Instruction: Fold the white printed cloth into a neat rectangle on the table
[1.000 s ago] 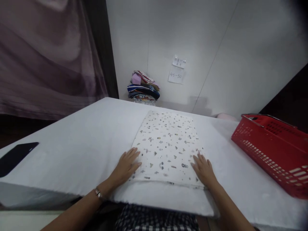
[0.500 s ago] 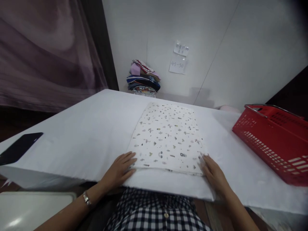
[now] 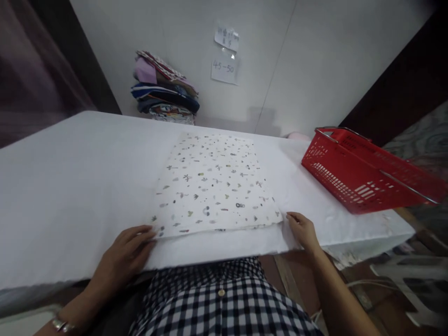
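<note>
A white cloth [image 3: 217,186] printed with small plants and other motifs lies folded flat in a rectangle on the table. At its near left corner, my left hand [image 3: 129,249] rests with fingers stretched out, the fingertips touching the cloth's edge. Just off the near right corner is my right hand [image 3: 304,231], loosely bent, its fingertips close beside the fabric and apparently not holding it. Both hands are low over the white-covered table [image 3: 87,186].
On the right of the table stands a red plastic basket [image 3: 350,172] with metal handles. A stack of folded clothes [image 3: 166,91] sits against the back wall. Paper notes [image 3: 225,67] hang on that wall. Below the right table edge is a pale stool [image 3: 413,280].
The view has swung to the right, and the phone at the left has left the picture. My right hand has come off the cloth's right edge; my left hand stays at the left corner.
</note>
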The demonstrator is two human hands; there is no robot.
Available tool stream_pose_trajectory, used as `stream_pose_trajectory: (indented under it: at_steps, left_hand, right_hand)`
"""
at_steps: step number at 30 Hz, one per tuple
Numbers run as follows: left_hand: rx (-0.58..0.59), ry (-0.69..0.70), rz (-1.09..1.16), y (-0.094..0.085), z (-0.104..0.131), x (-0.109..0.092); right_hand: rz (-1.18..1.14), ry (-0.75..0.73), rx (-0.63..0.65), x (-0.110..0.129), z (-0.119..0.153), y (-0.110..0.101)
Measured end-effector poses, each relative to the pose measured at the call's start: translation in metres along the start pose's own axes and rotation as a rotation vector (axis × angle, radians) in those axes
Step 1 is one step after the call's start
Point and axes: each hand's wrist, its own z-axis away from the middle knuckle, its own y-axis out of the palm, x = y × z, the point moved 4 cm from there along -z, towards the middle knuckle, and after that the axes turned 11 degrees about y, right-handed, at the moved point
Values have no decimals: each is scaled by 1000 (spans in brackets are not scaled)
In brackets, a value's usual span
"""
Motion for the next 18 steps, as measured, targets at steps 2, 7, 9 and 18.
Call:
stream_pose_trajectory:
  at_steps: [2,7,9,18]
  left_hand:
    - [18,-43,10,0,1,1]
    - [85,-104,17,3,0,1]
    - [91,-123,20,4,0,3]
    - [115,-185,40,7,4,10]
  right_hand:
    - [10,12,55,3,2,4]
    - [133,85,143,14,3,10]
    - [175,113,147,17,2,10]
    - [47,166,202,30,-4,10]
